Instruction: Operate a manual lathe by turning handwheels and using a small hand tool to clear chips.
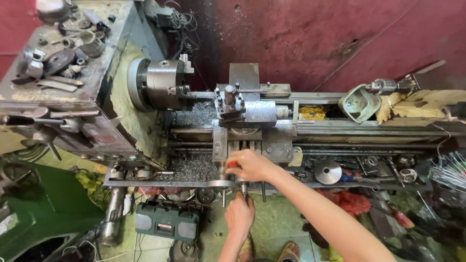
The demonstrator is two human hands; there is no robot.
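The red-tipped handle (233,164) is sitting at the front of the lathe carriage (252,140), just below the cross slide, and the right hand (252,165) is wrapping around it, its grip clenched on the handle so that only the red end is showing past the fingers. Just beneath, the left hand (239,213) is reaching up from below and closing its grip on a small metal crank (243,187) that is hanging under the front edge of the carriage apron; the fingers are curling around it, though the crank itself is mostly hidden.

Above the hands, the tool post (229,99) is standing on the carriage, facing the chuck (162,83), which is lying just to its left on the headstock (63,77). Metal shavings (191,167) are piling in the tray (145,183) beneath the bed and around the base of the chuck. Loose parts and tools are lying scattered on top of the headstock. To the right, a round steel disc (327,171) is resting in the tray near the right forearm, and a worn green cup-shaped guard (359,103) is sitting on the far end of the bed. On the floor, a green case (166,221) is lying left of the left arm.
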